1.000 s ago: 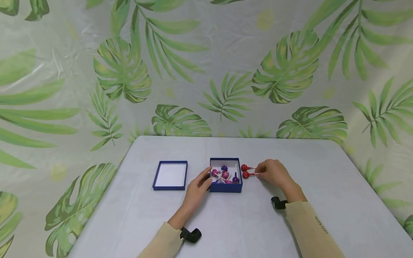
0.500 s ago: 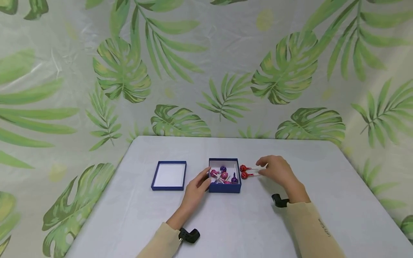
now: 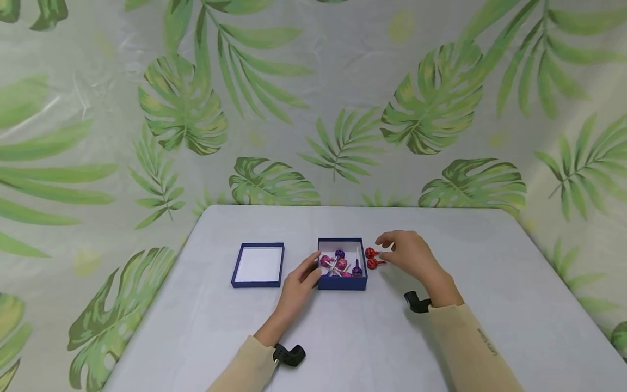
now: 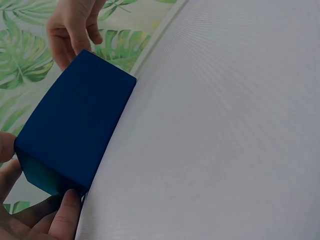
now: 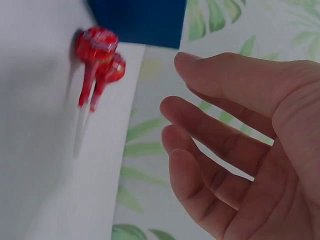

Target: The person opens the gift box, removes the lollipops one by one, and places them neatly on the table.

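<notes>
Fingers (image 3: 313, 270) of left hand (image 3: 296, 287) curled on blue box (image 3: 342, 283) corner | right hand (image 3: 410, 256) held open just above two red lollipops (image 3: 372, 258), laid on bench (image 3: 490, 272) beside box's right wall | lid (image 3: 258, 265) left of box.

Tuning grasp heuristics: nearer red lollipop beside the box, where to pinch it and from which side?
Pinch the nearer red lollipop by its white stick, coming from the right. The head lies by the blue box wall; the stick points to the open right hand, fingers clear.
</notes>
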{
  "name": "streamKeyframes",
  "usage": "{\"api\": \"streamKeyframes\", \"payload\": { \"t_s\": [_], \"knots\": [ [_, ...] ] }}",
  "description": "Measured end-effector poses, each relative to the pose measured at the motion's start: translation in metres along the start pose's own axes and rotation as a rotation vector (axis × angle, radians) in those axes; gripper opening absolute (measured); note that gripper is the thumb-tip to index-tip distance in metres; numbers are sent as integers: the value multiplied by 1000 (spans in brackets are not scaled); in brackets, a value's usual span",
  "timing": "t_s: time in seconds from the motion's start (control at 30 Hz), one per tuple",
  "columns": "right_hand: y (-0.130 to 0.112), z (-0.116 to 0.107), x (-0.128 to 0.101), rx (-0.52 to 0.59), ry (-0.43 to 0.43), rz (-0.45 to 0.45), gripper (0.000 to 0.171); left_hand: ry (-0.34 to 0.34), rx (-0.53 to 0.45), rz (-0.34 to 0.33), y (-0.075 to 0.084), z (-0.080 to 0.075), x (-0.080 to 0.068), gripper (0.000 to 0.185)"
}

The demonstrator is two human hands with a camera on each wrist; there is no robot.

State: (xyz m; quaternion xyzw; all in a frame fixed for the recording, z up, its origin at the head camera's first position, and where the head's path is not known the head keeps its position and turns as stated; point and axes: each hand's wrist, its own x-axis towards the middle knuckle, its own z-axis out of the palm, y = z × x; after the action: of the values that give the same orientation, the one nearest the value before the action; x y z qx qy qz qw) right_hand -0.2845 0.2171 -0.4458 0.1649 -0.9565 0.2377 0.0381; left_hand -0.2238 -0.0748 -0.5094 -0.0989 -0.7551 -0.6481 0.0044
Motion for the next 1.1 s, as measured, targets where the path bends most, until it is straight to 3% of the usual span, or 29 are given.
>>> {"api": "streamKeyframes", "payload": {
  "t_s": [0.1,0.4,0.7,1.1],
  "knots": [
    [-10,3,3,3,7,-17,25,-1,-5,5,6,-1,-3,45],
    [-35,14,8,36,36,-71,24,17,12,11,-26,0,9,47],
    [-54,37,13,59,17,-105,26,22,29,10,-30,1,9,47],
    [-65,62,18,92,20,-223,25,17,20,15,-30,1,10,46]
  ]
}}
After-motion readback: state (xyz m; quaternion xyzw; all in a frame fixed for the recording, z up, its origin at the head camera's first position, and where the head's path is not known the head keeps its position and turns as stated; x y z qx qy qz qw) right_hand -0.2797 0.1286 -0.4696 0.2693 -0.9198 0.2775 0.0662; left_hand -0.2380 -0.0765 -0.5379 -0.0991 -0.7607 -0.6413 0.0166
